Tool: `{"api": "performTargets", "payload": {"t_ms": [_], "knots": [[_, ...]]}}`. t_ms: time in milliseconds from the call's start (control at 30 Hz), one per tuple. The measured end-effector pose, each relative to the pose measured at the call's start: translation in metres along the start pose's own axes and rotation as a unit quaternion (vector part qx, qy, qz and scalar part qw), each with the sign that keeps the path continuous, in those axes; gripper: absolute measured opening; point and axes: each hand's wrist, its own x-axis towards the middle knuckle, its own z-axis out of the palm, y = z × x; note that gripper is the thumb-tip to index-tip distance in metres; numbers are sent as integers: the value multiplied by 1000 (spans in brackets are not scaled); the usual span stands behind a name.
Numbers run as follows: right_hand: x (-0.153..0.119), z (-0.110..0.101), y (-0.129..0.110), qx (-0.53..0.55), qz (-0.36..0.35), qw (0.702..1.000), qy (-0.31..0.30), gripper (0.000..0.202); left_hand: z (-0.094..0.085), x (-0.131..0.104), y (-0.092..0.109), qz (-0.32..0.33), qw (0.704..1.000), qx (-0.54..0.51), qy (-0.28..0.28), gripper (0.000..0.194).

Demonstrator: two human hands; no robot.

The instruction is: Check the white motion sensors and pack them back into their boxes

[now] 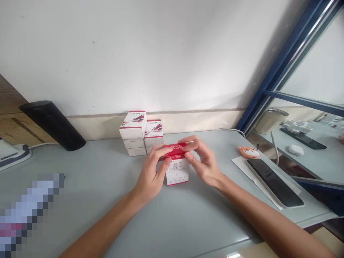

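A small white carton (pixel 177 172) with a red top and the letters "TECTOR" on its front edge stands upright on the grey desk. My left hand (pixel 153 168) grips its left side, thumb at the front and fingers over the red top. From the right, my right hand (pixel 204 161) pinches the top edge, with the thumb in front and the fingers on the red flap. Whether the flap is fully closed is partly hidden by my fingers. Just behind and to the left, several matching white boxes (pixel 133 132) are stacked by the wall.
A black cylindrical object (pixel 53 125) leans at the left, near a white device (pixel 13 154). On the right lie a phone (pixel 274 181), a sheet of paper (pixel 259 179) and an orange animal-faced case (pixel 248 152). A blue-framed glass pane (pixel 309 89) borders the desk (pixel 113 211).
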Motion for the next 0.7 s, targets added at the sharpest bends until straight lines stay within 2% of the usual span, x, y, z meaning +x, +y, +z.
{"api": "performTargets", "payload": {"t_ms": [133, 233, 333, 400, 433, 500, 567, 633, 700], "knots": [[0, 1, 3, -39, -12, 999, 7, 15, 1, 3, 0, -6, 1000, -1, 9, 22], [5, -4, 6, -77, -20, 997, 0, 20, 0, 7, 1, -14, 997, 8, 75, 14], [12, -18, 16, -129, 12, 988, 86, 30, -4, 11, -2, -22, 988, 35, 149, 13], [16, -29, 28, -168, 51, 973, 149, 28, -7, 12, -6, -19, 985, 51, 165, 15], [17, -34, 35, -186, 69, 967, 160, 26, -8, 13, -7, -16, 985, 57, 164, 17], [18, -41, 48, -221, 103, 960, 140, 25, -9, 12, -8, -17, 986, 60, 154, 19], [16, -43, 56, -252, 131, 954, 96, 25, -9, 10, -8, -24, 988, 58, 139, 22], [14, -40, 55, -258, 137, 955, 61, 26, -8, 8, -6, -19, 990, 61, 126, 28], [12, -35, 44, -224, 108, 968, 43, 28, -7, 5, -4, 2, 991, 78, 110, 35]]}}
